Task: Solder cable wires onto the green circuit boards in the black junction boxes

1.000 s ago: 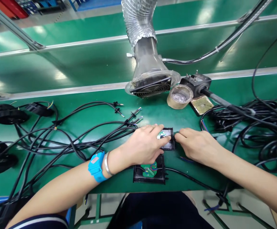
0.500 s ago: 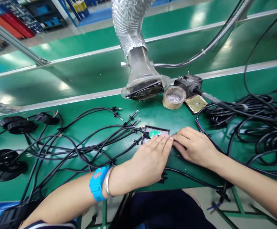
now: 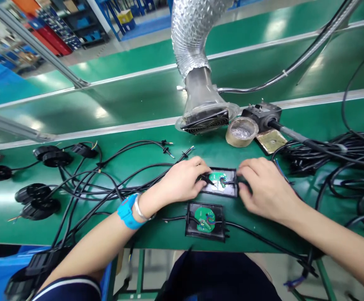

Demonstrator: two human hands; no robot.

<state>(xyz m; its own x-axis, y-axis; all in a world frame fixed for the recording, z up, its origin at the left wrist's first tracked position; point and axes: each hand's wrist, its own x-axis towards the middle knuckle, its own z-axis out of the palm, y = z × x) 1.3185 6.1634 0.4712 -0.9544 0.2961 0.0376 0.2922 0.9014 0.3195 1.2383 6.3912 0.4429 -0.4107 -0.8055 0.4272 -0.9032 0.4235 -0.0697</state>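
Your left hand [image 3: 186, 179] pinches a black cable [image 3: 203, 178] at one end of the open case [image 3: 231, 190], and your right hand [image 3: 262, 186] curls at the other, its grip impossible to tell. You seem to be settling wiring around the green board [image 3: 214, 176] between your hands, calling for steady fingers at both ends; bodyward lies a second case [image 3: 219, 235].

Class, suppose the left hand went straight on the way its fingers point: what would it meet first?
The left hand would probably meet the green circuit board in the farther black case first, though fingertip height is unclear.
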